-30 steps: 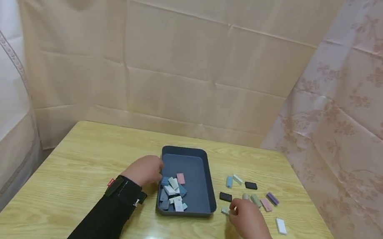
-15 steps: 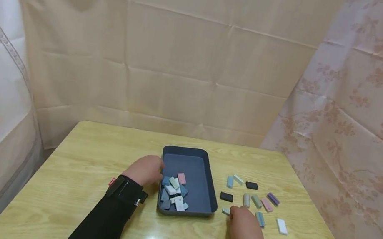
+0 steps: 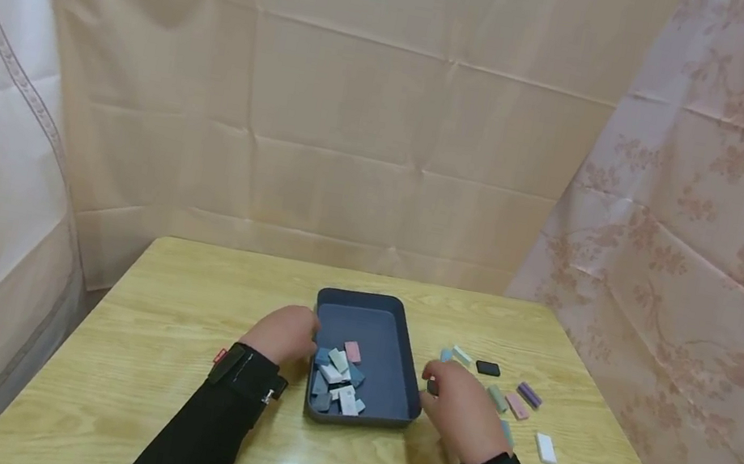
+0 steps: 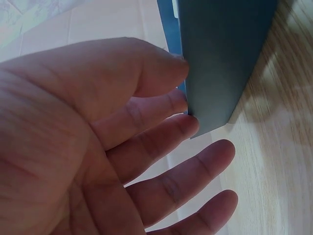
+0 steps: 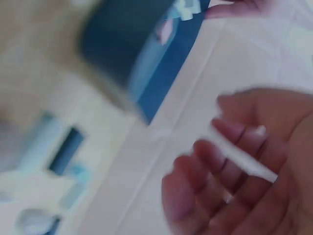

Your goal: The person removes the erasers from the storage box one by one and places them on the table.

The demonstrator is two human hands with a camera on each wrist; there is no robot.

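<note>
Inside a dark blue-grey tray [image 3: 403, 352] lies a heap of small rectangular blocks [image 3: 335, 374] in blue, white, pale green and pink. Against the tray's left rim rests my left hand [image 3: 283, 334]; in the left wrist view its thumb and fingertips touch the edge, and the other fingers are loosely bent. Just right of the tray is my right hand [image 3: 461, 407], fingers curled. Between them a narrow pale strip shows in the right wrist view, apparently a pale block [image 5: 247, 156]. A black block shows in the gap between thumb and forefinger.
Right of the tray, several loose blocks lie on the wooden table [image 3: 223, 281]: black [image 3: 488, 368], purple [image 3: 529, 395], pink [image 3: 517, 406], green [image 3: 498, 398] and white [image 3: 546, 449]. A beige curtain [image 3: 333, 111] hangs behind the table, and a floral curtain [image 3: 710, 239] hangs at right.
My right hand has moved up and left, from the pale block at the near side toward the tray's right rim. That block no longer shows on the table. My left hand stays at the rim.
</note>
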